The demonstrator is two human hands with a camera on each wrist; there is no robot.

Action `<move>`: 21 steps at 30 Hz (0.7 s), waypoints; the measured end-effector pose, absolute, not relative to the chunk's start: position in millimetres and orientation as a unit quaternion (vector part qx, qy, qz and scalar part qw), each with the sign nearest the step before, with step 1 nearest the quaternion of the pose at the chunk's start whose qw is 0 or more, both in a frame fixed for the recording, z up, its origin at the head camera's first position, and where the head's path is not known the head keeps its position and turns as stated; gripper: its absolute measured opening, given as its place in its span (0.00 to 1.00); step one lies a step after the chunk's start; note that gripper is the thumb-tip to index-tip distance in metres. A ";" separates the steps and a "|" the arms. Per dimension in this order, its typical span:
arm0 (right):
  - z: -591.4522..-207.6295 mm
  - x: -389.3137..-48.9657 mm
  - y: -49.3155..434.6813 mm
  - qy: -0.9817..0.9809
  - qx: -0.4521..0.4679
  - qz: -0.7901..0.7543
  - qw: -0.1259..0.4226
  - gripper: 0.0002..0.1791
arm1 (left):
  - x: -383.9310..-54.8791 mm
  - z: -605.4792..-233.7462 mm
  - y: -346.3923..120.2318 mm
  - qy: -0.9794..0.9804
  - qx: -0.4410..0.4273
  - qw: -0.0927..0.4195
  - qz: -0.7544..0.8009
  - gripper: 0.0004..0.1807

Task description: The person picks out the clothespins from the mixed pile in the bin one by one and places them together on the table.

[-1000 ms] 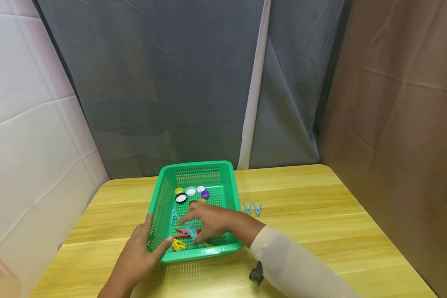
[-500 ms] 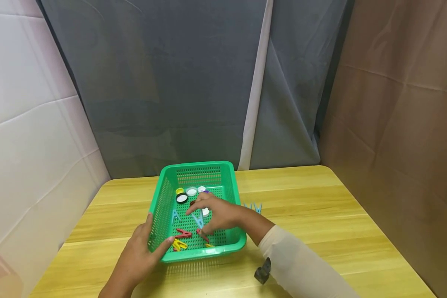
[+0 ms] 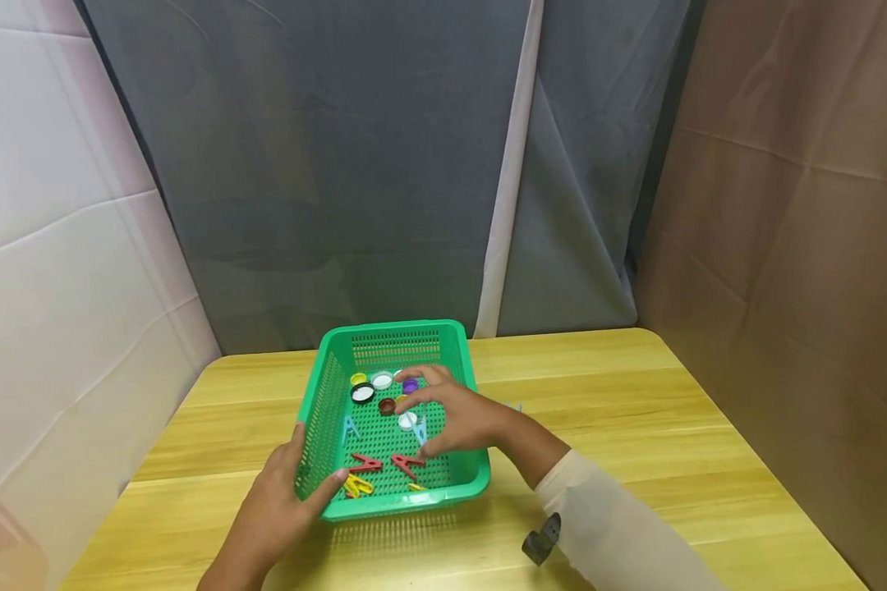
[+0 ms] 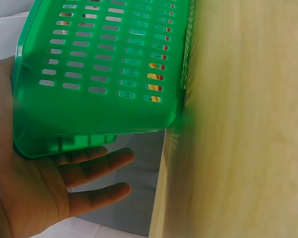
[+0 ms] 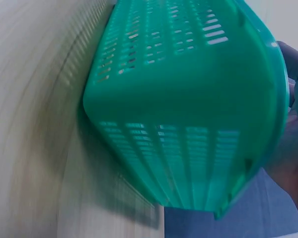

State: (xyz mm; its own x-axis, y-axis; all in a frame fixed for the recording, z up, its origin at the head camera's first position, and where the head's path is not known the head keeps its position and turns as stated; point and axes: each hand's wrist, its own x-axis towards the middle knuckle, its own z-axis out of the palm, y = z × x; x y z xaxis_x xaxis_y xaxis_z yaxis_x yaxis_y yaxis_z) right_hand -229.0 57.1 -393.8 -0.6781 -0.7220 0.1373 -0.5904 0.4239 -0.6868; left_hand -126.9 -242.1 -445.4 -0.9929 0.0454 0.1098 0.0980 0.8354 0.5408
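Observation:
My left hand [image 3: 275,501] grips the near left corner of a green plastic basket [image 3: 306,402], thumb over the rim; the left wrist view shows its other fingers extended outside the wall. Above the basket floor my right hand [image 3: 458,414] pinches a light blue clothespin [image 3: 420,432] between thumb and fingers. Another blue clothespin [image 3: 351,428] lies at the basket's left. Nearer are a red clothespin [image 3: 365,464], a second red clothespin [image 3: 406,465] and a yellow clothespin [image 3: 358,486]. In the right wrist view, the basket wall [image 5: 188,94] hides the clothespins.
Bottle caps sit in the basket's far half, among them a black-rimmed cap [image 3: 362,394], a brown cap [image 3: 387,406] and a purple cap [image 3: 410,385]. Blue clothespins on the wooden table [image 3: 621,410] are mostly hidden behind the right arm. Grey curtain [image 3: 340,205] hangs behind.
My right hand has moved up and right across the basket with the blue clothespin, uncovering the brown cap, a white cap and the red clothespins. The left hand and basket stay nearly still.

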 end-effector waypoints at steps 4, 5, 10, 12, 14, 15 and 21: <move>-392.8 -229.1 70.6 0.835 -0.387 -0.384 0.066 0.30 | -126.5 -444.1 -242.3 -0.957 -0.036 0.048 -0.284 0.60; -392.8 -229.3 74.2 0.833 -0.386 -0.391 0.061 0.30 | -126.3 -443.7 -242.8 -0.957 -0.036 0.048 -0.283 0.60; -395.6 -230.4 93.9 0.831 -0.374 -0.410 0.037 0.29 | -126.0 -442.8 -245.3 -0.958 -0.026 0.031 -0.282 0.61; -397.1 -230.7 101.7 0.831 -0.367 -0.417 0.029 0.29 | -125.8 -442.7 -246.1 -0.958 -0.023 0.025 -0.283 0.62; -399.7 -231.1 108.6 0.830 -0.358 -0.428 0.024 0.29 | -125.3 -442.5 -246.9 -0.958 -0.023 0.025 -0.283 0.61; -401.2 -231.1 111.8 0.828 -0.353 -0.434 0.021 0.29 | -125.0 -442.4 -247.2 -0.958 -0.024 0.028 -0.283 0.61; -415.1 -231.1 127.8 0.808 -0.333 -0.486 -0.005 0.30 | -123.7 -442.5 -246.9 -0.957 -0.033 0.046 -0.286 0.60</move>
